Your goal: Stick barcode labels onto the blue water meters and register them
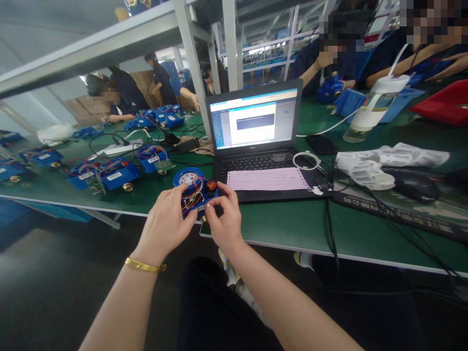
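Between my two hands I hold a blue plastic housing packed with red, yellow and black wires, above the front edge of the green table. My left hand grips its left side, thumb at the front, a gold bracelet on the wrist. Fingers of my right hand close round its right side, the thumb near a pale label and a brass-coloured fitting. Just behind the housing lies a round blue part with a white, red-marked face. The underside of the housing is hidden.
A laptop stands open behind my hands, a pink sheet across it. More wired blue housings sit to the left. At right are a clear bottle, label rolls, a mouse and cables. Several people work beyond.
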A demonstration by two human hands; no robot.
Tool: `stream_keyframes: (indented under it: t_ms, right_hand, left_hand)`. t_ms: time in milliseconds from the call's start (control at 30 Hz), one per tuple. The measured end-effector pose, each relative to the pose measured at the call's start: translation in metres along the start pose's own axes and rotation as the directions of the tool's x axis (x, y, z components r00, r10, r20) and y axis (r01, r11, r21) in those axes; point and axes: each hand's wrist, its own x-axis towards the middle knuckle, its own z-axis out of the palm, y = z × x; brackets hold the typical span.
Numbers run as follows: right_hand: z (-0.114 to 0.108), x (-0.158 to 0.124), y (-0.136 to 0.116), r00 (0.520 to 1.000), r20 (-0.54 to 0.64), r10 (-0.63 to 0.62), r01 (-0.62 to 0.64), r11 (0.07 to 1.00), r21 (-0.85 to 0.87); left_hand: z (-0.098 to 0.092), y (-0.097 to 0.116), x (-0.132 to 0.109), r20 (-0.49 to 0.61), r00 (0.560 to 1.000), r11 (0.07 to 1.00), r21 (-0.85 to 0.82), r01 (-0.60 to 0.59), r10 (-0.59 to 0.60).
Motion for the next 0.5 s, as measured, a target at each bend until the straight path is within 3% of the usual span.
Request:
stream_keyframes:
  t_ms: [233,500]
  right_hand:
    - [-0.003,0.002,-0.003,1.000,0.007,0.008,-0.008,1.000,0.016]
    - [-0.016,0.006,-0.001,0.987,0.097,0.126,-0.142,0.974,0.179]
  left_hand:
    - [0.006,0.006,-0.001,-0.090,0.995,0.997,0.062,0.037,-0.031]
    - [0.006,0.010,0.002,-0.072,0.995,0.990,0.117,0.076,-0.068]
